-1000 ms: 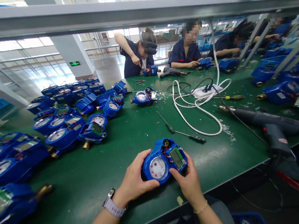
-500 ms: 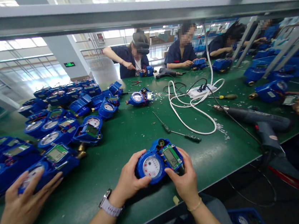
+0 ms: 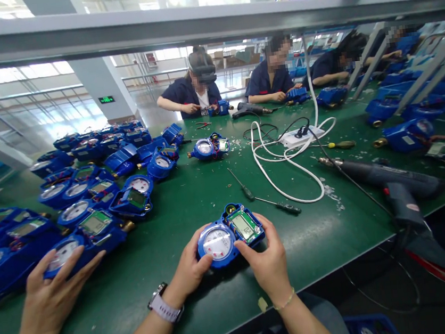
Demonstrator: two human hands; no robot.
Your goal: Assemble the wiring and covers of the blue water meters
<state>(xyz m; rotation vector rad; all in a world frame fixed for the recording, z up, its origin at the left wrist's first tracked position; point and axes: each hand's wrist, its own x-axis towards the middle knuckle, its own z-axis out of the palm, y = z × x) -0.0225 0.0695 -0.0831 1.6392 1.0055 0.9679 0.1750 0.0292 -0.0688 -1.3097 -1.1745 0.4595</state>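
Note:
Between my two hands is a blue meter (image 3: 217, 242) with a round white dial on its left and a green circuit board with a small display on its right. My left hand (image 3: 191, 264) wraps the dial side, its thumb on the rim. The display side is gripped by my right hand (image 3: 266, 248), thumb at the lower edge of the board. The meter is held above the green table (image 3: 206, 308), near its front edge. Ahead of it lie two screwdrivers (image 3: 247, 192) with dark green handles.
Many blue meters (image 3: 77, 210) crowd the left, where another person's hand (image 3: 48, 294) rests on one. To the right are a heat gun (image 3: 384, 172), white cable (image 3: 266, 178) and power strip (image 3: 297, 136). A shelf beam (image 3: 206, 26) crosses above; people work opposite.
The meter in my hands has shifted slightly left and up, and tilted a little. The other person's hand at left has moved right with a meter.

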